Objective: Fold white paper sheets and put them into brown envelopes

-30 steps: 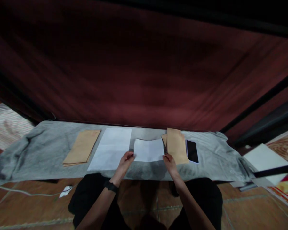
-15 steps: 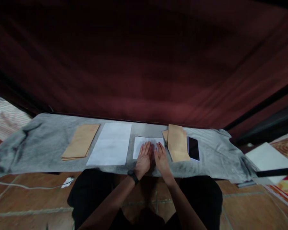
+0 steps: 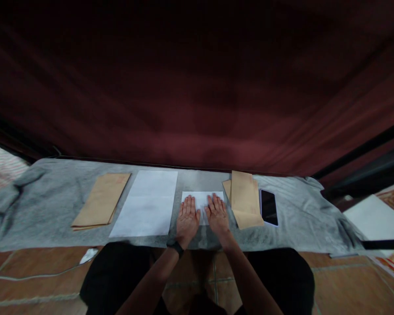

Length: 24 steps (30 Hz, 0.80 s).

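A folded sheet of white paper (image 3: 202,198) lies on the grey cloth in front of me. My left hand (image 3: 188,218) rests flat on its left part, fingers stretched out, a dark watch on the wrist. On the right part of the same sheet lies my right hand (image 3: 217,215), palm down with the fingers a little apart. Both hands cover much of the paper. To the left is a larger stack of white paper (image 3: 146,203) with a crease across it. Brown envelopes (image 3: 243,194) overlap one another just right of my right hand.
More brown envelopes (image 3: 101,199) are stacked at the left. A phone (image 3: 269,207) with a dark screen lies beyond the right-hand envelopes. Grey cloth (image 3: 302,214) covers the narrow surface, and a dark red curtain (image 3: 203,148) hangs behind it. My knees are at the near edge.
My hands have moved apart on the folded paper, the left one leftward, and now lie flatter. The camera view has shifted slightly.
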Motion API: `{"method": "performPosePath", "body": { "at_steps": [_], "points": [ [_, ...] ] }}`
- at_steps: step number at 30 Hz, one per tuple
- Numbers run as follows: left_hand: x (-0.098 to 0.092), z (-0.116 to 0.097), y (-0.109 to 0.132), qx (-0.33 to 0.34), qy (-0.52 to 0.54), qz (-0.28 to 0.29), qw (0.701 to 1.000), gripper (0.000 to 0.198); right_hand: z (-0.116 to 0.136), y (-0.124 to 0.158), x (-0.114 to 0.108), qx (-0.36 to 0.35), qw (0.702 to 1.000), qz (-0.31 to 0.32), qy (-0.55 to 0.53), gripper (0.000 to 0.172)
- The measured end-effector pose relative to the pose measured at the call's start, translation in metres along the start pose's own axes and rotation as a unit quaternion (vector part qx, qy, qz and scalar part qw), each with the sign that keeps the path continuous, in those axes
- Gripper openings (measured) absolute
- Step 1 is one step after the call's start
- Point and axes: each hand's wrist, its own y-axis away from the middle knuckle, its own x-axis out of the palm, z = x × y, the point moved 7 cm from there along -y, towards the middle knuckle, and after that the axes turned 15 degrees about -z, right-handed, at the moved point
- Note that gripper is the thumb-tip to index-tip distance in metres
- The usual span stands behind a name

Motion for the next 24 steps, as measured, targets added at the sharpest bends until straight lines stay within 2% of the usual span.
{"method": "performPosePath", "body": {
  "at_steps": [4,8,11,14,16,18,24],
  "points": [
    [-0.010,0.011,0.000,-0.030,0.000,-0.014,0.999,0.060,-0.013,0.002,-0.002,0.017,0.999,-0.024,0.026,0.055],
    [-0.012,0.009,-0.002,-0.034,-0.004,-0.016,0.999,0.061,-0.010,-0.001,0.001,0.043,0.998,-0.042,0.034,0.054],
    [-0.012,0.007,-0.004,-0.025,-0.015,-0.009,1.000,0.060,0.009,-0.015,0.009,0.046,0.998,-0.040,0.019,0.051],
    [-0.011,0.007,-0.003,-0.015,-0.023,0.000,1.000,0.056,0.039,-0.027,0.023,-0.019,0.999,-0.004,-0.030,0.047],
    [-0.011,0.008,-0.002,-0.012,-0.022,0.001,1.000,0.056,0.047,-0.029,0.027,-0.048,0.998,0.006,-0.049,0.046],
    [-0.011,0.009,-0.002,-0.017,-0.019,-0.003,1.000,0.057,0.039,-0.026,0.024,-0.049,0.998,-0.004,-0.043,0.047],
    [-0.011,0.010,-0.001,-0.025,-0.012,-0.011,1.000,0.059,-0.010,-0.002,0.000,-0.005,0.999,-0.040,0.026,0.057]
  ]
}}
